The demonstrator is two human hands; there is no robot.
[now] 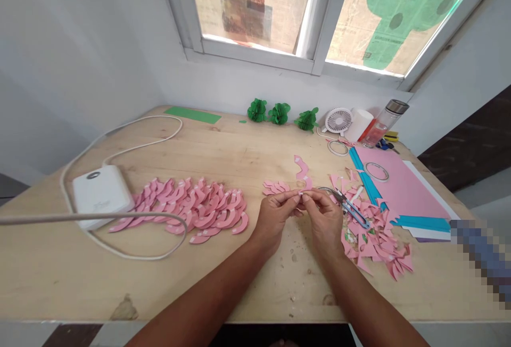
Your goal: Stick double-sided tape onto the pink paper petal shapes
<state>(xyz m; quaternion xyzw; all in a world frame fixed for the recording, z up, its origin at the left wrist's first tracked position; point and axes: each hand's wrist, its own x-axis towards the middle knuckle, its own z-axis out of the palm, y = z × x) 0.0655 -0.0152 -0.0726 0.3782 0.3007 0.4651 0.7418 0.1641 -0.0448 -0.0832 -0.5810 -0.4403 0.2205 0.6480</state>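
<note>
Pinching curved pink paper (307,182) at your fingertips, over the table (80,278).
Your left hand (274,218) and right hand (326,222) nearly touch, fingers curled; the paper shows just beyond them, left of the scissors (355,212).

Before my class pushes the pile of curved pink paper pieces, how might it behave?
The pile of curved pink paper pieces would probably slide apart, since many overlap unevenly. Single pieces should be light and bendy, looking narrow and thin.

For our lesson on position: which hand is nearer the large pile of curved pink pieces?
Left. The left hand is right of the large pile of curved pink pieces; the right hand is farther right, past the left hand.
</note>
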